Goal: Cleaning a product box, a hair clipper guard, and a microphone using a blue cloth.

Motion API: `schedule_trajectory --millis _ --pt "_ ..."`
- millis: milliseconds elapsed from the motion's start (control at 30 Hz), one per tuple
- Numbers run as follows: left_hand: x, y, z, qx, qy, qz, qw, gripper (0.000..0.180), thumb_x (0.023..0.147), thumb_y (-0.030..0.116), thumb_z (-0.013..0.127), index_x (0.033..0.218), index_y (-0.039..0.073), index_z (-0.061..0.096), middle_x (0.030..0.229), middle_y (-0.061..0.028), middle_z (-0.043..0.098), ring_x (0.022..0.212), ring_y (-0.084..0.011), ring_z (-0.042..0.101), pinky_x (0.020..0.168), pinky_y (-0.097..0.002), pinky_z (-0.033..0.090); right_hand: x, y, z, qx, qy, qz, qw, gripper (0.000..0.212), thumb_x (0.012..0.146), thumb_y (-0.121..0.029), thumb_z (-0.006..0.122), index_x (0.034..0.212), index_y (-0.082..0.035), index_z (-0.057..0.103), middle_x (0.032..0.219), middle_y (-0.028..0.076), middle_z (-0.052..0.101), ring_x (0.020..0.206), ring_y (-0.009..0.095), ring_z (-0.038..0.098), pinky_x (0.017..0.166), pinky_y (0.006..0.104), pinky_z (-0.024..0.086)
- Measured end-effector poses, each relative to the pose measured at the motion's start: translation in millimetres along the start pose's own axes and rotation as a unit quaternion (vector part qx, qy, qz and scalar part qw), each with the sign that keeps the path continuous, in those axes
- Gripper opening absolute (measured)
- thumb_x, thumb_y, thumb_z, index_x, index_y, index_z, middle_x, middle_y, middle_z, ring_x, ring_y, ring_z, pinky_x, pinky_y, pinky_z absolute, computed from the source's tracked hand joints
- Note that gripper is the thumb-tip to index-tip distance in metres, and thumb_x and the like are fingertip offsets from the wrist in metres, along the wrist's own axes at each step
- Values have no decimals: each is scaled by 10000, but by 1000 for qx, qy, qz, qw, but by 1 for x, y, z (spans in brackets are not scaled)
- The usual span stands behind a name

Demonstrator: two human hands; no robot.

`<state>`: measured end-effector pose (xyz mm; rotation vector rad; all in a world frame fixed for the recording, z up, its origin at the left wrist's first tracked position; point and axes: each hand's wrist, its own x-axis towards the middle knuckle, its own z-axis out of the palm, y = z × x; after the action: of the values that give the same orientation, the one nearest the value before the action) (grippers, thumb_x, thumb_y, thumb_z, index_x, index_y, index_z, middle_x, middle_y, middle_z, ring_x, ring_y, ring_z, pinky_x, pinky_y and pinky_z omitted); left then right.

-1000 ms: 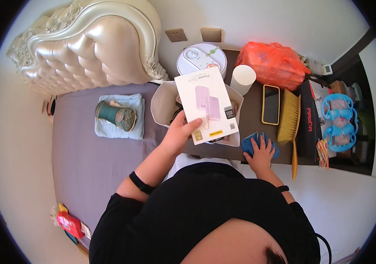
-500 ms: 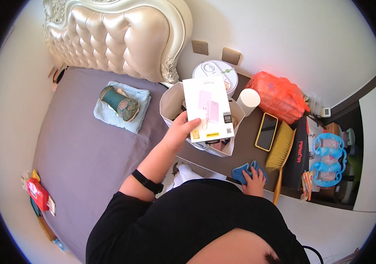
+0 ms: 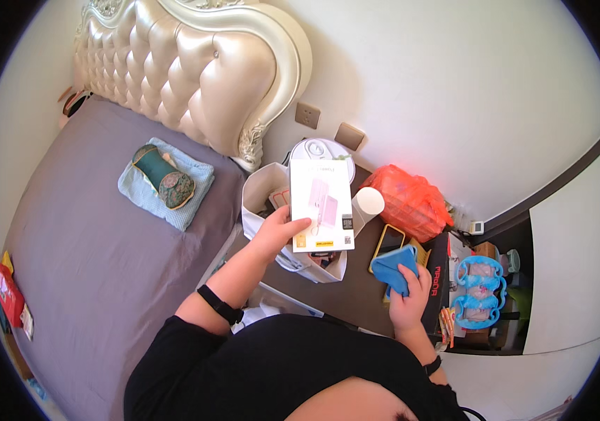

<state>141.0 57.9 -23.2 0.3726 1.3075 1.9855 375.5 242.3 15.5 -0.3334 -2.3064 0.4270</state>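
A black short-sleeved top (image 3: 300,354) is worn with black forearm bands (image 3: 220,304).

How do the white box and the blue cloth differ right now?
The white box is stiff and straight-edged; the blue cloth is soft and folded. The white box carries a printed pinkish-purple picture, while the blue cloth looks plain. The white box looks larger than the blue cloth in this view. The left hand grips the white box, the right hand the blue cloth. Both are held.
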Motion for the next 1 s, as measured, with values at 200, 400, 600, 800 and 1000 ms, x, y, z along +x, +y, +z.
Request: schedule_trajectory --millis 200,400,600,800,1000 --pt "-2 4 2 52 -10 -16 998 448 781 194 659 1112 -64 503 995 -124 601 867 -173 594 750 -291 482 96 -65 36 68 -99 -183 976 426 590 -59 661 1011 -114 629 1037 124 538 957 319 507 838 400 414" --pt "4 4 2 86 -61 53 993 454 790 189 639 1175 3 486 1052 -63 576 933 -123 553 802 -276 457 118 -85 96 59 -175 -193 964 334 635 -180 657 966 -138 636 1058 89 557 989 288 508 832 431 400" --pt "11 -15 -2 119 -79 0 990 502 791 199 637 1179 -63 458 1056 -135 587 950 -175 573 834 -302 449 144 -63 117 -27 -143 -150 978 333 692 -177 635 1019 -117 622 1099 127 558 1017 315 498 875 432 390" --pt "9 -7 -3 28 -53 -23 998 453 792 179 635 1143 -62 480 1016 -117 595 923 -158 574 797 -294 461 103 -64 101 -13 -186 -127 974 400 663 -192 653 1053 -119 609 1100 109 547 1039 299 486 877 425 379" --pt "4 -11 0 54 -87 -19 995 405 785 144 633 1128 -29 505 996 -91 591 891 -131 564 779 -267 457 69 -79 75 -36 -177 -95 979 427 638 -154 664 1060 -127 608 1085 94 544 1032 293 483 883 419 376"
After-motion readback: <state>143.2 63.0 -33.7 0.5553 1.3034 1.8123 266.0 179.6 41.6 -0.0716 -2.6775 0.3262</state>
